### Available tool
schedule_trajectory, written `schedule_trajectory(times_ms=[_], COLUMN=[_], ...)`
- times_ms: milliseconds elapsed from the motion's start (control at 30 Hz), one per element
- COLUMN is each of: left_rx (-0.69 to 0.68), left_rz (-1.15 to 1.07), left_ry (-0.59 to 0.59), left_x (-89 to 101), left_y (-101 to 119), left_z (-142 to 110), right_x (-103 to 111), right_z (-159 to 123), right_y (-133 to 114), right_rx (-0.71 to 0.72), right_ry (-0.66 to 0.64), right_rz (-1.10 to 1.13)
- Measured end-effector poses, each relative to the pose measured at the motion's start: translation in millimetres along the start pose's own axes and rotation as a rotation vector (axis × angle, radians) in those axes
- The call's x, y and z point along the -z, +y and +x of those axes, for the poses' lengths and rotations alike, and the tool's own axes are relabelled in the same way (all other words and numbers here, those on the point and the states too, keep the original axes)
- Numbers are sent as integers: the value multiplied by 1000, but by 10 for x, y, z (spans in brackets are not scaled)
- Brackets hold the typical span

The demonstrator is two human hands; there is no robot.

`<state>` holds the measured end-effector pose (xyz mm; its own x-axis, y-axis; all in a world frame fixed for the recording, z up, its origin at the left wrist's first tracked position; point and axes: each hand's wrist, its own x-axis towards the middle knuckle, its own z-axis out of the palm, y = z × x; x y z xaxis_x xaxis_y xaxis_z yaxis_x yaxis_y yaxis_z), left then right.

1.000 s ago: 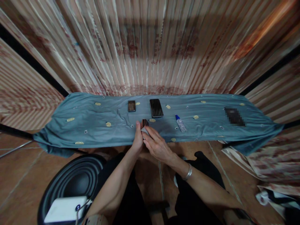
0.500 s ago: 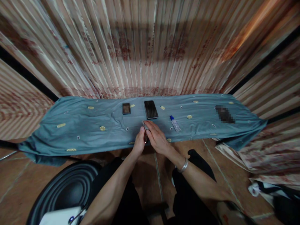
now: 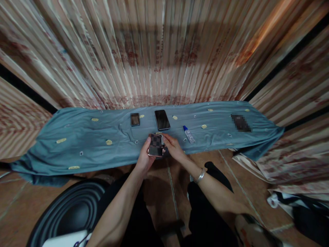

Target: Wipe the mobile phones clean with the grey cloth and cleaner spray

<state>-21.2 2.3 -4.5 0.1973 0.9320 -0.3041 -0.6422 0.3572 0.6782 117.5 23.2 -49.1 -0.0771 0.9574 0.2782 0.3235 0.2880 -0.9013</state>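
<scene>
Above the near edge of the cloth-covered table, my left hand (image 3: 146,156) is closed around the left side of a phone (image 3: 155,141). The phone has a brown checkered upper part, a glossy dark lower part and a coppery rim. My right hand (image 3: 174,147) pinches a small pale grey cloth (image 3: 162,138) against the phone's right edge; fingers hide part of it. Just beyond lies a black smartphone (image 3: 162,119), face up. A clear bottle with a blue cap (image 3: 189,134) lies on its side to the right of my hands.
A teal patterned cloth (image 3: 89,137) covers the narrow table. A small dark square item (image 3: 135,119) lies left of the smartphone, and a blurred dark item (image 3: 241,122) at the right. Below left stand a black ribbed round stool (image 3: 72,209) and a white device (image 3: 65,239). Striped curtains surround the table.
The phone, mostly hidden between my hands before, has been turned so its checkered and glossy face shows. My right hand has shifted to its right edge. The camera view has swung slightly right.
</scene>
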Motion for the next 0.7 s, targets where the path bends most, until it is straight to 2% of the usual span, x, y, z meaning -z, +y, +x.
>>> schedule_trajectory(times_ms=[267,700], left_rx=[14,50], left_rz=[-90,-143], left_ry=[93,113], left_x=[-35,-345], left_y=[-55,-234], left_z=[62,169], right_x=[-37,201], right_z=[-51,-96], right_y=[-84,-86], right_rx=[-67,-174], right_ry=[34,103], right_rz=[-98,-40])
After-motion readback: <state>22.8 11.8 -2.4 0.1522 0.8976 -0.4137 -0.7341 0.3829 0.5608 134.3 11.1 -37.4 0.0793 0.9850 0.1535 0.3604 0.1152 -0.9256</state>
